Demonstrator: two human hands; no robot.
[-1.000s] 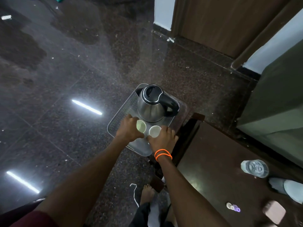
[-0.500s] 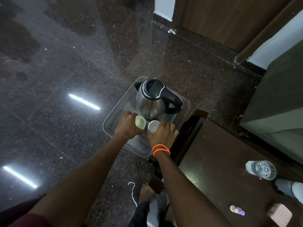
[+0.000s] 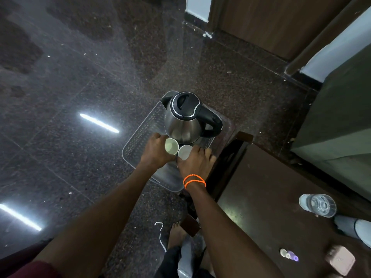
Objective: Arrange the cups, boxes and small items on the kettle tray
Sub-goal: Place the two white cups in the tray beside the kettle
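A steel kettle with a black lid and handle stands on a grey perforated tray. Just in front of the kettle sit two small white cups side by side. My left hand is wrapped around the left cup, which tilts slightly. My right hand, with orange bands at the wrist, grips the right cup. Both cups are over the tray's near half. No boxes show on the tray.
A dark wooden table lies to the right, bearing a clear glass, a small pink box and small round items. The tray juts out past the table's corner above the polished granite floor. Bare feet show below.
The view has shifted a little; both hands stay on the cups in front of the kettle, and the left cup now tilts slightly more toward the camera.
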